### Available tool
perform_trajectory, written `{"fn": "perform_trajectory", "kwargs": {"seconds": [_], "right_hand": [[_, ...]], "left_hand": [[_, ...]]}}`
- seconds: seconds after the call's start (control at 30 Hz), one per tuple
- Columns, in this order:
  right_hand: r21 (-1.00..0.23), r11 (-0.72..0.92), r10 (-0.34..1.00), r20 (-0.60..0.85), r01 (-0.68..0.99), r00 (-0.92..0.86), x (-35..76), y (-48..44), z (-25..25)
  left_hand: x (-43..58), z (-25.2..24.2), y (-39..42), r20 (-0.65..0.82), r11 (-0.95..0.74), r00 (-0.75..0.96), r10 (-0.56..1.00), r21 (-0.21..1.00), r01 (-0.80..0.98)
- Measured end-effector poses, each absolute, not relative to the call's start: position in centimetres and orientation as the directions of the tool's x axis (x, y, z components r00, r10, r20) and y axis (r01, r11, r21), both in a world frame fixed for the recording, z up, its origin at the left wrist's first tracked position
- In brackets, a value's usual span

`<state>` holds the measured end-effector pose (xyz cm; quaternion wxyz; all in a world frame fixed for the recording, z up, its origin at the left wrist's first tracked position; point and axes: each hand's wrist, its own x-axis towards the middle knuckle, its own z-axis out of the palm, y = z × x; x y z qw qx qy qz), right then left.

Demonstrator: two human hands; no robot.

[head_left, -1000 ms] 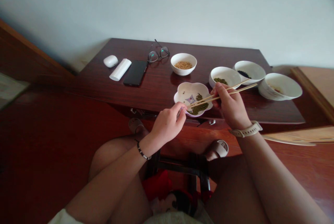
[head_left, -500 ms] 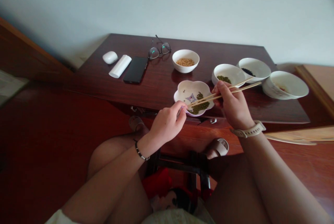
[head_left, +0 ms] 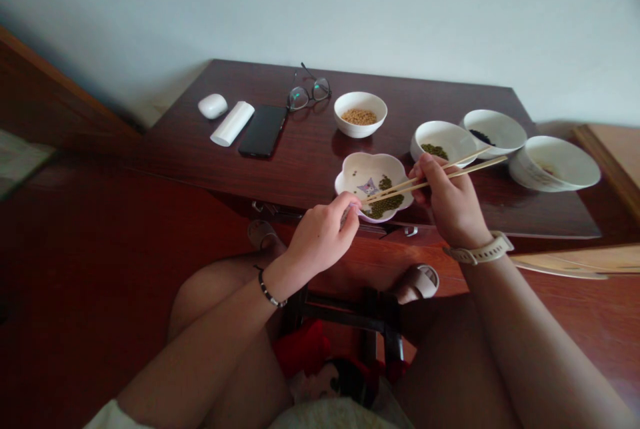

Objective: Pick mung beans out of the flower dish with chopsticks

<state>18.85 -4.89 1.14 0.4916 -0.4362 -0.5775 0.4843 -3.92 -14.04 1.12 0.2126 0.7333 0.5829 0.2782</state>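
Note:
My left hand [head_left: 327,232] pinches the near left rim of a flower-shaped bowl [head_left: 353,172], which has a cartoon face printed inside. Green mung beans [head_left: 386,205] lie in the bowl's right half, and a few dark specks dot its left side. Held in my right hand [head_left: 450,205] is a pair of wooden chopsticks [head_left: 463,171]. Their tips reach down into the flower-shaped bowl, close to my left fingertips; whether a bean sits between them is too small to tell. Just beyond my right hand stands a white bowl [head_left: 463,139] with more green beans.
Farther right are a white bowl [head_left: 507,130] of black beans and a bowl [head_left: 575,165] with few contents. A bowl of yellow beans [head_left: 361,129] stands behind. Glasses [head_left: 310,95], a phone [head_left: 263,131], a white case [head_left: 233,123] and a rounded white case [head_left: 213,107] lie left on the table [head_left: 200,175].
The view has shifted slightly, so the tabletop things appear a little farther right. Both hands keep their holds, and the chopsticks stay in the flower-shaped bowl.

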Motion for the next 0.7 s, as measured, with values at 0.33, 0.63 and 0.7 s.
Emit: {"fn": "perform_trajectory", "kwargs": {"seconds": [0.33, 0.63, 0.7], "right_hand": [[-0.99, 0.142, 0.982, 0.141, 0.005, -0.123, 19.1, -4.63, 0.68], [-0.985, 0.165, 0.979, 0.157, 0.05, -0.132, 19.06, -4.79, 1.04], [-0.987, 0.159, 0.981, 0.153, 0.037, -0.122, 19.09, -4.8, 1.08]], "left_hand": [[-3.79, 1.21, -14.01, 0.123, -0.201, 0.159, 0.98, 0.655, 0.728], [-3.61, 1.35, -13.83, 0.117, -0.2, 0.164, 0.979, 0.655, 0.729], [-3.41, 1.29, -13.72, 0.122, -0.2, 0.159, 0.98, 0.651, 0.732]]}}
